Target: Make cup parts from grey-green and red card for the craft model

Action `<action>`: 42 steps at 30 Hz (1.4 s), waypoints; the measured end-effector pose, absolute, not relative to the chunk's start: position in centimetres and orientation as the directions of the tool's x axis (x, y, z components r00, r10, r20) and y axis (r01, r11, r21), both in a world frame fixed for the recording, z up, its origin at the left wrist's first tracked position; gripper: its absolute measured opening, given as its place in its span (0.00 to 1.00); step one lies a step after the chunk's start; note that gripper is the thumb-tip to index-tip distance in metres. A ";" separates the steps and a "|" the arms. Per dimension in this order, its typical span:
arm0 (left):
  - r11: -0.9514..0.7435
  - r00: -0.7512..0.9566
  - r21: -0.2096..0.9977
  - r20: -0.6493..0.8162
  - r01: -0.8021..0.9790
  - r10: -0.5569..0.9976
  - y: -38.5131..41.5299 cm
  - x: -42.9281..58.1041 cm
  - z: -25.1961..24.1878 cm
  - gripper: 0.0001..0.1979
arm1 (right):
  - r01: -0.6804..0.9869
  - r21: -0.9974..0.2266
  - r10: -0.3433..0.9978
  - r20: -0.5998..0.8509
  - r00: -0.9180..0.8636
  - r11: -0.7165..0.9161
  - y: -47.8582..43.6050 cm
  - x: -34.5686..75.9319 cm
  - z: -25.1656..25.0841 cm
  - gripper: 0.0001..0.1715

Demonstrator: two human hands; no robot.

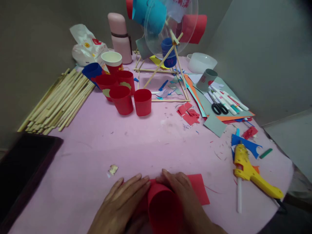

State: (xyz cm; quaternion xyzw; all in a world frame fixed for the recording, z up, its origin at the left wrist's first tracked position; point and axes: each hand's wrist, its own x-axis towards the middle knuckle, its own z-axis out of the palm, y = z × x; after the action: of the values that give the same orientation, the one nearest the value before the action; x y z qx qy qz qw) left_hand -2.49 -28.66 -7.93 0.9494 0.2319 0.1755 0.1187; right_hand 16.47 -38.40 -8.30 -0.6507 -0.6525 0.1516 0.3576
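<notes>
Between my two hands is a red paper cup (164,203), its open mouth facing me, resting over a flat red paper piece (201,190). My left hand (123,198) lies with fingers stretched out on the paper's left part, fingertips touching the cup's side. Along the cup's right side rests my right hand (184,196), fingers extended forward over the paper. Both thumbs are hidden. A small crumpled scrap (113,169) lies just beyond my left fingertips.
Several red cups (121,101) stand ahead, beside bamboo sticks (58,100) on the left. Behind is a stick frame (159,70) bearing a clear wheel with cups. A yellow glue gun (251,172), black scissors (219,109), markers (226,100) and paper scraps (188,113) occupy the right. A black device (24,172) sits left.
</notes>
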 end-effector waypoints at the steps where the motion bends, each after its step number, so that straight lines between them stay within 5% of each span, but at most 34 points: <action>1: -0.854 0.824 0.317 0.268 0.413 0.499 -28.8 -2.4 -7.8 0.23 | 0.739 -0.666 0.959 0.261 0.108 0.098 -38.4 16.4 -8.4 0.38; 12: -0.869 0.841 0.280 0.254 0.408 0.477 -28.8 -2.4 -7.5 0.24 | 0.798 -0.594 0.978 0.208 0.034 0.099 -38.0 16.5 -7.4 0.48; 20: -0.926 0.858 0.188 0.351 0.328 0.375 -28.2 -2.8 -8.1 0.24 | 0.798 -0.598 0.980 0.190 0.057 0.070 -38.4 16.3 -8.1 0.46; 28: -0.897 0.842 0.209 0.315 0.389 0.438 -28.7 -2.1 -7.1 0.22 | 0.803 -0.596 0.986 0.119 0.117 -0.024 -38.8 16.1 -8.0 0.46; 32: -0.879 0.801 0.224 0.364 0.420 0.475 -28.7 -2.0 -7.2 0.20 | 0.871 -0.492 0.985 0.146 0.091 -0.008 -38.9 17.6 -9.7 0.47; 37: -0.911 0.801 0.194 0.435 0.363 0.411 -28.7 -2.6 -8.4 0.32 | 0.895 -0.400 0.959 0.267 -0.094 0.199 -39.0 19.7 -12.7 0.43; 42: -0.884 0.774 0.254 0.428 0.393 0.467 -29.1 -2.8 -9.2 0.37 | 0.895 -0.444 0.977 0.202 0.069 0.029 -39.7 18.3 -11.7 0.44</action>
State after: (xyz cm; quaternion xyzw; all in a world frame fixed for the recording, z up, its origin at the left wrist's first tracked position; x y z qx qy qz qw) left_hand -2.81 -29.12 -9.21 0.9388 0.2289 0.2462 0.0750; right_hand 18.25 -39.73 -11.74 -0.6914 -0.6770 0.0859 0.2372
